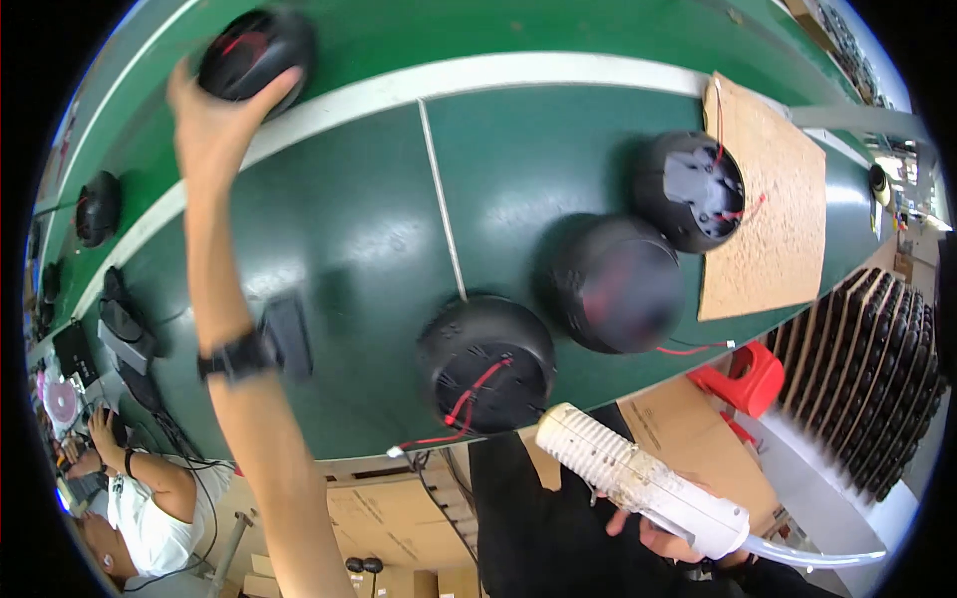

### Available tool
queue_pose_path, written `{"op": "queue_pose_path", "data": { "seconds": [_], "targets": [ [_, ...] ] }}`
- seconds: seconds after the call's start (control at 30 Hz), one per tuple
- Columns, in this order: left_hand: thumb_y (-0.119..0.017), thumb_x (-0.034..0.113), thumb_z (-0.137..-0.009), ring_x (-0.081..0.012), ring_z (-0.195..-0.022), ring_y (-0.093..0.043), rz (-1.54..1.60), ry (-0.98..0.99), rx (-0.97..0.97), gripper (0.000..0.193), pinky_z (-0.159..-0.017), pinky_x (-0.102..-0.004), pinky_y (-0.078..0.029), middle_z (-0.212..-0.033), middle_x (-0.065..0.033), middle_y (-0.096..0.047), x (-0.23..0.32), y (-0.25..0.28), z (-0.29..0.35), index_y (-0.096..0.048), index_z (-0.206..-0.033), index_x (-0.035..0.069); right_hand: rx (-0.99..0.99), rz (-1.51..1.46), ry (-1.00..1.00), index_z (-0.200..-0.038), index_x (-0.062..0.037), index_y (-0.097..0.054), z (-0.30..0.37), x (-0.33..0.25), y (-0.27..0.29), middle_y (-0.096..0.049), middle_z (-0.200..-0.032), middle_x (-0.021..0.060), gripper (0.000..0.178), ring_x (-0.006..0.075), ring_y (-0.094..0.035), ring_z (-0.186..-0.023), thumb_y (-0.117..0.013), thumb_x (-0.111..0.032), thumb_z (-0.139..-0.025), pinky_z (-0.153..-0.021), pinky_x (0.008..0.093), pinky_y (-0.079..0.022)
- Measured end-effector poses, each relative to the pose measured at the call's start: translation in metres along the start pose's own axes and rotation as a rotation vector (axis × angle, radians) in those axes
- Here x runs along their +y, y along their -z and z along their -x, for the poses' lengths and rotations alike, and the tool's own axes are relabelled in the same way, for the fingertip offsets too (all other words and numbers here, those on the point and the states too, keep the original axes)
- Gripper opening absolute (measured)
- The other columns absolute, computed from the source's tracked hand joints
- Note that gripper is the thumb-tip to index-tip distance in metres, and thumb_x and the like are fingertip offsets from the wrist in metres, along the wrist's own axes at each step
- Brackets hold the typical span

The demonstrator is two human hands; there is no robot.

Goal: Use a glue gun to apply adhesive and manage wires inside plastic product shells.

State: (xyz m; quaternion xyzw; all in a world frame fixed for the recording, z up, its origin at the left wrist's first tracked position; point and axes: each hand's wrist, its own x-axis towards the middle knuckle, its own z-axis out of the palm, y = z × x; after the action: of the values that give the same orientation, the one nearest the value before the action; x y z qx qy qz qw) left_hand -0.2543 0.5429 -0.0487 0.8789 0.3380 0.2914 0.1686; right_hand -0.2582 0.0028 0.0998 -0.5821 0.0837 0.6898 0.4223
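Starting big: taking in the green table (379, 169), spreading wide, and finding a brown board (773, 224) lying along its right end. Stepping down to black housings now: catching the far housing (264, 48) just past the table's white far edge, toward the left; spotting the near housing (488, 334) at the near edge, the middle housing (618, 284) behind it to the right, and the right-hand housing (678, 189) tilting beside the board. Following the white glue gun (643, 478) next, pointing its tip from off the near edge toward the near housing. Reading the left grip (211, 130) as spreading wide round the far housing, holding its rim; seeing the right grip (666, 541) wrapping round the glue gun's handle. Ending on the red lead (462, 407), trailing from the near housing to the near edge.

Handling this well, by the look: keeping firm hold of the far housing's wall, clearing the white edge, keeping the glue gun's tip off the red lead.

Struggling with blur on the far and middle housings; losing some left fingertips; not managing to make out the trigger finger.
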Motion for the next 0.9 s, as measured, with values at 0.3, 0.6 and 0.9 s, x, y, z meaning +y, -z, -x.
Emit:
{"op": "queue_pose_path", "data": {
  "seconds": [0.3, 0.6, 0.9],
  "targets": [
    [-0.092, 0.011, -0.061, -0.0373, -0.149, -0.021, 0.004, 0.59, -0.074, 0.133, -0.122, -0.0516, -0.015, -0.161, -0.0235, -0.019, 0.085, 0.126, 0.309, -0.004, -0.159, 0.007, -0.456, 0.195, 0.407, -0.106, 0.0033, -0.067, -0.027, 0.018, 0.041, -0.067, -0.106, 0.0176, 0.035, 0.0284, -0.067, -0.096, -0.082, -0.014, -0.079, -0.087, 0.0383, -0.053],
    [-0.055, -0.001, -0.09, -0.0252, -0.125, -0.051, 0.343, 1.004, -0.103, 0.055, -0.107, -0.0419, -0.044, -0.132, -0.0159, -0.055, 0.119, 0.191, 0.377, -0.04, -0.143, 0.0, -0.315, 0.537, 0.742, -0.098, 0.0046, -0.068, -0.041, 0.017, -0.019, -0.067, -0.113, 0.0264, 0.033, 0.0286, -0.073, -0.074, -0.075, -0.019, -0.076, -0.055, 0.0294, -0.057],
    [-0.08, 0.008, -0.07, -0.0236, -0.07, -0.051, -0.045, -0.11, -0.543, 0.027, -0.06, -0.0369, -0.042, -0.081, -0.0077, -0.054, 0.084, 0.163, 0.257, -0.067, -0.094, 0.003, -0.206, 0.857, 0.616, -0.113, 0.0007, -0.06, -0.057, 0.017, -0.066, -0.063, -0.117, 0.0142, 0.048, 0.0257, -0.069, -0.08, -0.076, -0.016, -0.07, -0.056, 0.0298, -0.056]
  ]
}}
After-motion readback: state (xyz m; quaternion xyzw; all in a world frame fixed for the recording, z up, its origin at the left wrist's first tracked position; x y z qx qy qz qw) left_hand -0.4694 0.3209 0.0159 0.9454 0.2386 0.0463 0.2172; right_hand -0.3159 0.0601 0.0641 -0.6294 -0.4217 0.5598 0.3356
